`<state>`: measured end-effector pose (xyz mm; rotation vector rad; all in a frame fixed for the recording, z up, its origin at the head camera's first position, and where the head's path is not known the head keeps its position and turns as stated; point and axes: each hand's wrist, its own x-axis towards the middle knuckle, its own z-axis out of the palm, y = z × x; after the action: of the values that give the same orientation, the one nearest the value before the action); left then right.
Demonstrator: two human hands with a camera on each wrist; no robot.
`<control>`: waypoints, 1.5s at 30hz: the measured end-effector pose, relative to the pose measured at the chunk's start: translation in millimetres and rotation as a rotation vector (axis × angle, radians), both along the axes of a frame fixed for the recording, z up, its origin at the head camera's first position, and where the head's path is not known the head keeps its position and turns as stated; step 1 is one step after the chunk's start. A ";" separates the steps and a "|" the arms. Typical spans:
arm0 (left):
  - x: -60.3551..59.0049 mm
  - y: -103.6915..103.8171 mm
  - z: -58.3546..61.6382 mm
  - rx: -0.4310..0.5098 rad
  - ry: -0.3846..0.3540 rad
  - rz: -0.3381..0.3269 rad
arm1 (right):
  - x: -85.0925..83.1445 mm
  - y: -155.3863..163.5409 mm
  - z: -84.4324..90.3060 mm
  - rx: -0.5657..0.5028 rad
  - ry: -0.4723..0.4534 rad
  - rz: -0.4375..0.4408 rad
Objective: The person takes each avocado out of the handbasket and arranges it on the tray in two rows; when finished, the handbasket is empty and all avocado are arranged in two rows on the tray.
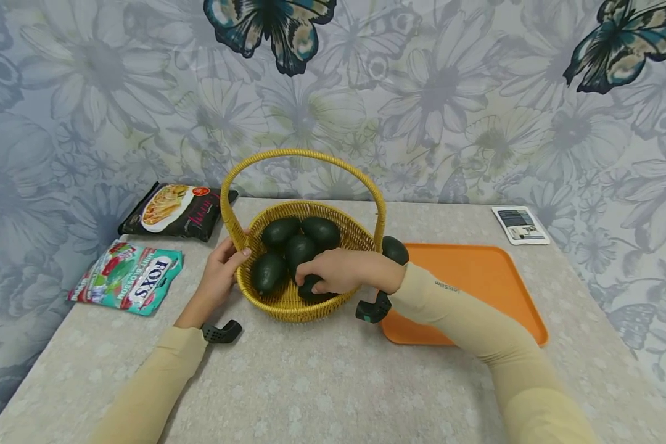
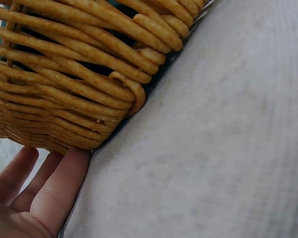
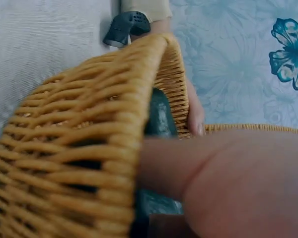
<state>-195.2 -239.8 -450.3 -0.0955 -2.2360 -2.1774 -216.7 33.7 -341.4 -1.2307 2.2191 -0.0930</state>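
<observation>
Reaching in from the near side of the worktop (image 1: 311, 382), two arms in pale yellow sleeves (image 1: 466, 320) each carry a black wrist camera (image 1: 222, 333). The left hand (image 1: 222, 271) grips the basket (image 1: 288, 314) on its left side by the foot of the handle (image 1: 305, 152), thumb over the rim and fingers on the outer weave. The right hand (image 1: 335, 270) is inside the basket at the near right, its fingers curled round an avocado (image 1: 309, 292) that they partly cover. Four more avocados (image 1: 269, 273) lie in the basket, one at the left, one in the middle and two at the back. The handle arches over them all, and in the right wrist view the rim and the hand hide most of the contents.

To the right, the forearm crosses an orange tray (image 1: 466, 265), masking part of it. Another avocado (image 1: 395, 250) shows beyond the wrist at the tray's rear left corner; whether it rests on the tray cannot be told.

Left of the basket lies a teal bag (image 1: 133, 274), with a black packet (image 1: 172, 209) behind it. A white card (image 1: 520, 224) lies at the far right, before the flowered wall (image 1: 449, 142).
</observation>
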 end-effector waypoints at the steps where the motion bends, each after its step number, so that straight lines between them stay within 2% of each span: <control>1: 0.1 0.0 -0.1 -0.005 -0.001 0.001 | -0.3 -1.5 -0.5 0.014 -0.010 0.003; 8: 0.7 0.8 -1.1 -0.017 -0.005 -0.004 | -7.4 -5.8 -4.8 0.080 -0.075 -0.001; 23: 1.3 -0.5 -1.6 -0.051 0.008 0.003 | -12.4 1.3 -12.2 -0.045 -0.175 -0.032; 29: 1.4 0.8 -0.2 -0.040 0.008 0.007 | -15.5 10.4 -10.3 -0.120 -0.210 -0.076; 40: 1.6 -1.0 2.1 -0.013 0.003 0.002 | -23.6 21.9 3.1 -0.339 -0.231 -0.197; 45: 1.0 -1.4 1.8 -0.003 0.008 -0.001 | -20.5 23.9 3.0 -0.470 -0.327 -0.263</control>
<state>-194.2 -241.2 -448.5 -0.1052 -2.2350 -2.1705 -237.1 57.6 -338.4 -1.0461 2.1118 -0.8977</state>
